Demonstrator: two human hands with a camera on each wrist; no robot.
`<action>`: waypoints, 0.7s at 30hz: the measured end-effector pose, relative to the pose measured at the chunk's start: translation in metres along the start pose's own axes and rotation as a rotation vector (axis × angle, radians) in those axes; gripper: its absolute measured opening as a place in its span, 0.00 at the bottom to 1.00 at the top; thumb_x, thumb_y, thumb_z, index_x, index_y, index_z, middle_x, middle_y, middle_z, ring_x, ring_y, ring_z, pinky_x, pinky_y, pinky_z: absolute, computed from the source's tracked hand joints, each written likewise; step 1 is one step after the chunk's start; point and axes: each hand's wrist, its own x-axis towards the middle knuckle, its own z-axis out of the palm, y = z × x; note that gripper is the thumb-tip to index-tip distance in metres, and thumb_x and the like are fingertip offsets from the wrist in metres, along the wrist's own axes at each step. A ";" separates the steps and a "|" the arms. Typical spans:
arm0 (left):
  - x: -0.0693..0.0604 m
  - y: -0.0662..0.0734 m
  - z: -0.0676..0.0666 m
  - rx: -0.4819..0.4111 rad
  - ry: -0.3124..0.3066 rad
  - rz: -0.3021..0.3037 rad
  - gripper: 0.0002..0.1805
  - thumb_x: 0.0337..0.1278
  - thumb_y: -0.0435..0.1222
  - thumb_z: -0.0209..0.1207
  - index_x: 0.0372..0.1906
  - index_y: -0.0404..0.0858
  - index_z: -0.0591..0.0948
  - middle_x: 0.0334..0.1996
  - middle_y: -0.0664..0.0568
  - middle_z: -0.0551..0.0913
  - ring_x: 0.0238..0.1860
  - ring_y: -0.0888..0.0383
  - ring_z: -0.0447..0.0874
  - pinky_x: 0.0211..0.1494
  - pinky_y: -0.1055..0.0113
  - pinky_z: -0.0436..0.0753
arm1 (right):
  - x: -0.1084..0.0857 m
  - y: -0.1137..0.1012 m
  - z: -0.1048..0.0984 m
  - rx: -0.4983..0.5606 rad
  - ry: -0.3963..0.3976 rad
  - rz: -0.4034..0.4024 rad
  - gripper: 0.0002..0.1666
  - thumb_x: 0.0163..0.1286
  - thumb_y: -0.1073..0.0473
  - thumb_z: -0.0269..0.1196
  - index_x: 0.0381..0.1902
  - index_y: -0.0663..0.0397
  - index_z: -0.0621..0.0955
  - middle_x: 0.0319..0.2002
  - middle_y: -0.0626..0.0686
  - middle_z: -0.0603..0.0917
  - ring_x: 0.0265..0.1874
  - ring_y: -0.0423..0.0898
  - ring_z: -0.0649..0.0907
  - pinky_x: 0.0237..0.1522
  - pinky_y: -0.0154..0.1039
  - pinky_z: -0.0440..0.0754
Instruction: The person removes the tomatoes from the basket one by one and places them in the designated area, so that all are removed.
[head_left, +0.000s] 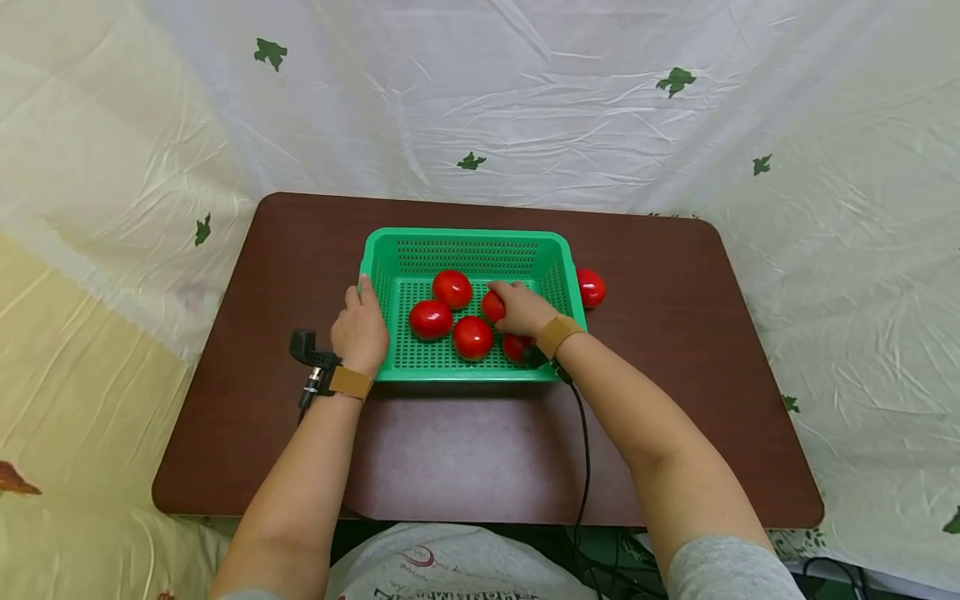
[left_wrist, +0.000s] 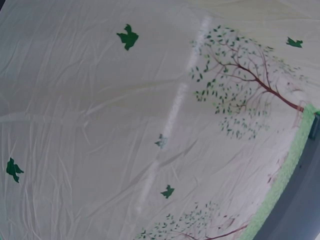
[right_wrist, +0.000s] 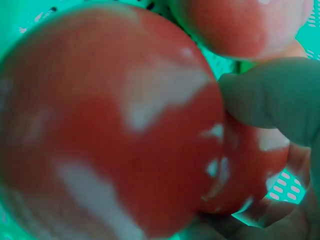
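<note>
Left hand (head_left: 362, 335): fingers straight at the basket (head_left: 465, 234), left rim.
Right hand (head_left: 527, 310): there, I see fingers pinching a tomato (head_left: 492, 307).
Outer tomato (head_left: 592, 288): just right, on the table (head_left: 645, 267).

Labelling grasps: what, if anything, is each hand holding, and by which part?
Right hand: a red tomato, by its sides between thumb and fingers. Left hand: at the left rim of the green basket; can't tell if it grips.
</note>
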 end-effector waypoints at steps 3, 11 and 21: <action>0.001 0.001 -0.001 0.004 -0.001 -0.002 0.35 0.75 0.28 0.45 0.81 0.37 0.50 0.69 0.33 0.66 0.33 0.38 0.78 0.36 0.47 0.81 | -0.001 0.001 -0.007 -0.001 0.030 0.002 0.44 0.67 0.57 0.64 0.78 0.48 0.59 0.66 0.67 0.69 0.59 0.59 0.76 0.59 0.57 0.80; 0.001 0.002 -0.003 0.012 -0.021 -0.004 0.36 0.73 0.28 0.46 0.81 0.37 0.49 0.70 0.32 0.65 0.33 0.38 0.79 0.36 0.48 0.81 | -0.016 -0.003 -0.035 0.040 0.131 -0.035 0.45 0.67 0.58 0.65 0.78 0.50 0.59 0.68 0.67 0.68 0.61 0.60 0.75 0.60 0.58 0.80; 0.001 0.001 -0.001 0.023 -0.022 0.000 0.37 0.72 0.28 0.47 0.81 0.37 0.49 0.69 0.32 0.66 0.32 0.39 0.78 0.35 0.49 0.81 | -0.037 0.022 -0.079 0.124 0.331 -0.023 0.47 0.68 0.59 0.63 0.80 0.52 0.56 0.73 0.67 0.63 0.67 0.64 0.70 0.64 0.63 0.75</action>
